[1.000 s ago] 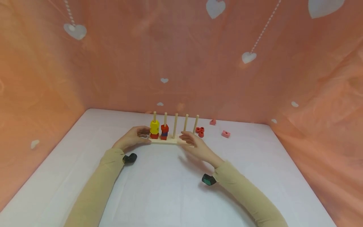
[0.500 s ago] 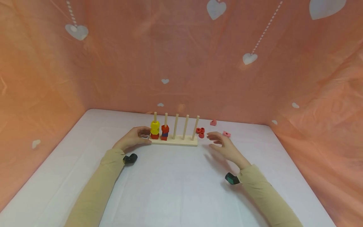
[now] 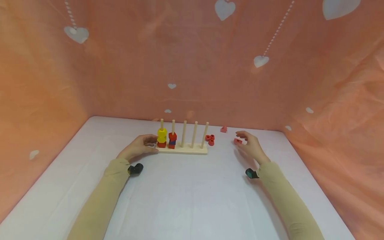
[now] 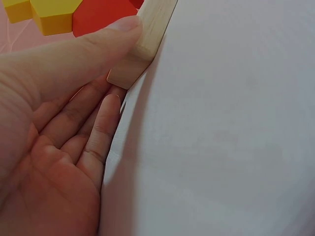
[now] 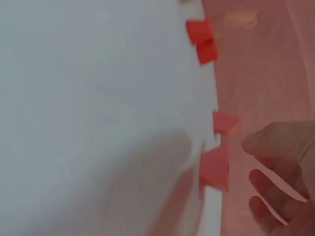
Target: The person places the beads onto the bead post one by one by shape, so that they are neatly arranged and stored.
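Note:
A pale wooden peg stand [image 3: 184, 151] with several upright pegs lies on the white tabletop. My left hand [image 3: 138, 146] holds its left end, thumb along the front edge and fingers behind, as the left wrist view shows on the bare wood [image 4: 129, 71]. Yellow beads [image 3: 162, 134] over a red one fill the leftmost peg; red and dark purple beads [image 3: 172, 140] are on the second. At the right, my right hand [image 3: 252, 146] hovers with spread fingers around a pink block [image 3: 237, 141] with a hole. In the right wrist view the fingertips stand apart from this block [image 5: 214, 167].
Several small red beads [image 3: 211, 142] sit just right of the stand. Farther back is another pink block [image 3: 223, 129]. A peach cloth with white hearts [image 3: 225, 9] hangs behind the table and along both sides.
My right hand has moved right, from the stand past the red beads to the nearer pink block. The left hand stays at the stand's left end.

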Available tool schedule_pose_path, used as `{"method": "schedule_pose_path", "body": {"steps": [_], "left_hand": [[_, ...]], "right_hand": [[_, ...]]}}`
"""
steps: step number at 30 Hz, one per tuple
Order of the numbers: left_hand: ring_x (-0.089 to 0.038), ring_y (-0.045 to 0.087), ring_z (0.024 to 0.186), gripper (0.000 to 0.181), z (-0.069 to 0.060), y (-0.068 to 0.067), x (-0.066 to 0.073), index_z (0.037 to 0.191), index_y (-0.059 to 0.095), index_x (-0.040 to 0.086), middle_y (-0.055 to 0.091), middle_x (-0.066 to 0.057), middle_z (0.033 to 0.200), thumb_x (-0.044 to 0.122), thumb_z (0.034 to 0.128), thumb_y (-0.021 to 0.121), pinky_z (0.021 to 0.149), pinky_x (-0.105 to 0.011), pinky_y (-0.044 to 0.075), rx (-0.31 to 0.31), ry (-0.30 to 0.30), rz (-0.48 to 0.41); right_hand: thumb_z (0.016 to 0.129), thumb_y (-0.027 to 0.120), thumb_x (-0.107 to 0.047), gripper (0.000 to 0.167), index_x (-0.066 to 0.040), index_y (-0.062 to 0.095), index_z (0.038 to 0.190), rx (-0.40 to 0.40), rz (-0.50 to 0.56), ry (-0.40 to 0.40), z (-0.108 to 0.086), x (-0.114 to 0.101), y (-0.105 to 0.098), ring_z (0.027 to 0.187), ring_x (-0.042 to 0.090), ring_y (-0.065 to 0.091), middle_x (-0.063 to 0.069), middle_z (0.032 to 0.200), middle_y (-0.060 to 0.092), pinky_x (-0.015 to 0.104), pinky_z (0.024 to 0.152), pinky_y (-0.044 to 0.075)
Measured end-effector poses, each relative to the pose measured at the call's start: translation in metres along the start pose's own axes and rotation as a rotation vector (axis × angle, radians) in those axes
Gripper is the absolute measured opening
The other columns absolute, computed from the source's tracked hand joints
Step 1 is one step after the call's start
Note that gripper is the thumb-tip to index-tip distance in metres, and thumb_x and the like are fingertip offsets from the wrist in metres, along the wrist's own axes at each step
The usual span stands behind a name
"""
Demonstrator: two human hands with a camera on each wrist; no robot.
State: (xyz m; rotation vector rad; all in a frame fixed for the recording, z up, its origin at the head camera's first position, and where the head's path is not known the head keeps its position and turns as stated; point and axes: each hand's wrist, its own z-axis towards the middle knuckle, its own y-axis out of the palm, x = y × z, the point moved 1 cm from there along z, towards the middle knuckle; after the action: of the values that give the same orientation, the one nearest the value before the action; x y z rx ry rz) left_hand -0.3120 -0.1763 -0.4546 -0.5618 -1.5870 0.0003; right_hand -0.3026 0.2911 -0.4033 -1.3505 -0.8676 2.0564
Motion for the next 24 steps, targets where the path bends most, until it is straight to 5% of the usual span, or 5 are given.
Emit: {"method": "schedule_pose_path", "body": {"steps": [7, 16, 24], "left_hand": [[-0.029, 0.049, 0.119, 0.067, -0.002, -0.001, 0.001, 0.133, 0.051, 0.01, 0.053, -0.009, 0.132, 0.023, 0.0756, 0.082, 0.104, -0.043, 0.039, -0.008, 0.025, -0.015], [-0.03, 0.049, 0.119, 0.067, -0.001, 0.001, 0.002, 0.135, 0.049, 0.008, 0.052, -0.012, 0.133, 0.019, 0.0773, 0.081, 0.104, -0.043, 0.039, -0.008, 0.026, -0.01], [-0.03, 0.048, 0.12, 0.07, -0.002, 0.0, 0.002, 0.136, 0.047, 0.006, 0.051, -0.013, 0.135, 0.02, 0.0766, 0.082, 0.104, -0.042, 0.039, -0.008, 0.017, -0.024]], "right_hand": [[0.087, 0.07, -0.011, 0.043, 0.004, 0.056, 0.124, -0.048, -0.071, 0.03, 0.011, 0.009, 0.003, 0.113, 0.04, 0.05, 0.025, 0.119, 0.058, 0.054, 0.1, 0.036], [0.084, 0.068, 0.001, 0.036, 0.007, 0.059, 0.118, -0.109, -0.132, -0.007, 0.02, 0.016, 0.008, 0.088, 0.031, 0.056, 0.018, 0.097, 0.063, 0.045, 0.083, 0.047], [0.085, 0.065, 0.004, 0.029, 0.009, 0.061, 0.113, -0.111, -0.136, -0.015, 0.022, 0.018, 0.012, 0.082, 0.028, 0.056, 0.017, 0.093, 0.062, 0.042, 0.079, 0.048]]}}
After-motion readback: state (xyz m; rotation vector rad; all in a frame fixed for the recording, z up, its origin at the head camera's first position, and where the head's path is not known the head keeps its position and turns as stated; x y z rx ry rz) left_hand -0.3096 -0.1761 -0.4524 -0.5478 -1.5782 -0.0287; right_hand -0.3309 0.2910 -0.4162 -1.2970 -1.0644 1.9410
